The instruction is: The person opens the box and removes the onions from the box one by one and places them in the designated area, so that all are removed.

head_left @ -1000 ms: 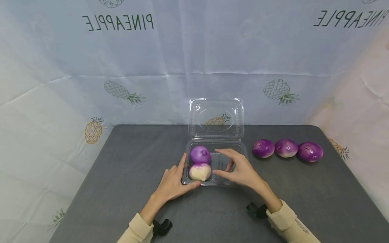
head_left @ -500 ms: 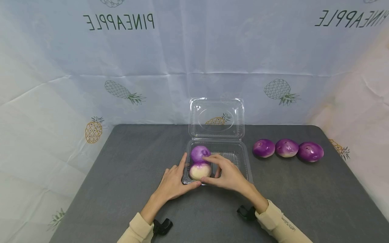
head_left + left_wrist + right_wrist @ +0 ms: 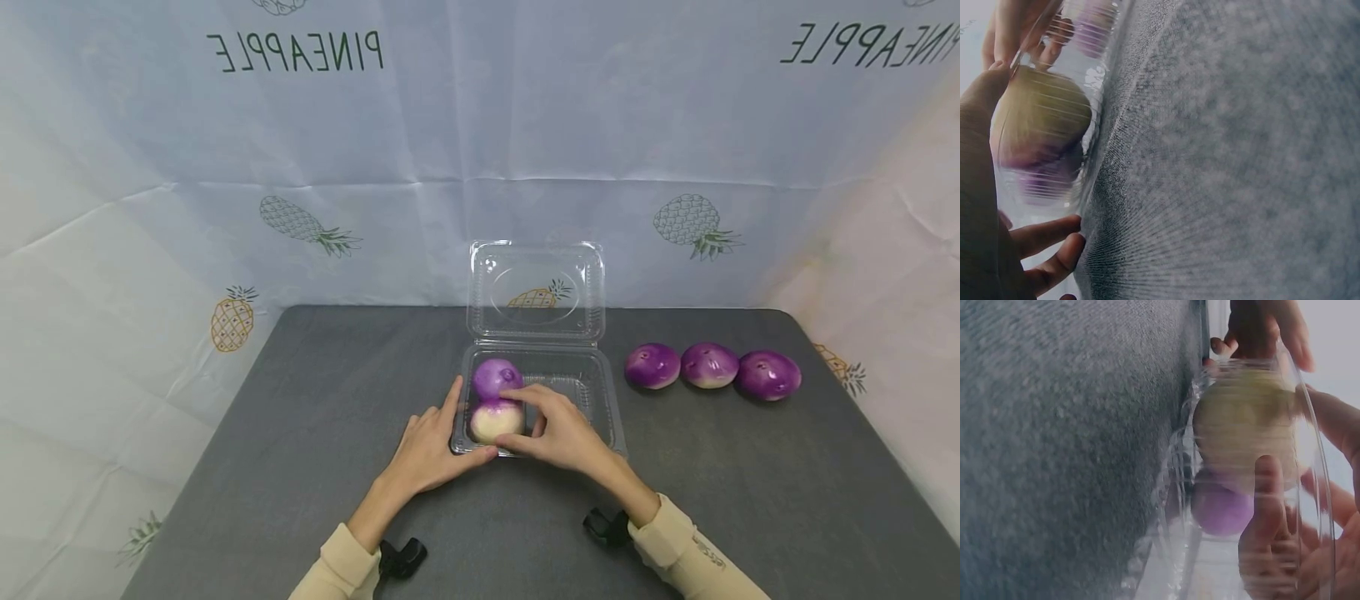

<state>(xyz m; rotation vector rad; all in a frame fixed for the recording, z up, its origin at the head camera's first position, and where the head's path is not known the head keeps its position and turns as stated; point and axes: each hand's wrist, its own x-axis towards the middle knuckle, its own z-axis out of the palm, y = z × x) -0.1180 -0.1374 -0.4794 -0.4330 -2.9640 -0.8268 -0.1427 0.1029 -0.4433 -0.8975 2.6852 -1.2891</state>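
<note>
A clear plastic clamshell box (image 3: 606, 392) lies on the table with its lid raised. Two purple-and-white turnips sit in its left half: a purple-topped turnip (image 3: 493, 377) at the back and a pale-bottomed turnip (image 3: 491, 422) in front, touching each other. My left hand (image 3: 429, 450) rests against the box's left side and front left corner, thumb and forefinger spread straight. With thumb and fingers curved around the front turnip, my right hand (image 3: 558, 429) holds it inside the box. Through the clear wall, the right wrist view shows the pale turnip (image 3: 1235, 419) between right-hand fingers.
Three more turnips stand in a row right of the box: a left one (image 3: 652, 367), a middle one (image 3: 709, 366) and a right one (image 3: 768, 375). The transparent lid (image 3: 536, 292) leans upright near the pineapple-print cloth (image 3: 420, 125) behind the grey table (image 3: 352, 367).
My right hand has moved left from above the box's right half and now holds the front turnip. The left hand has stayed at the box's side.
</note>
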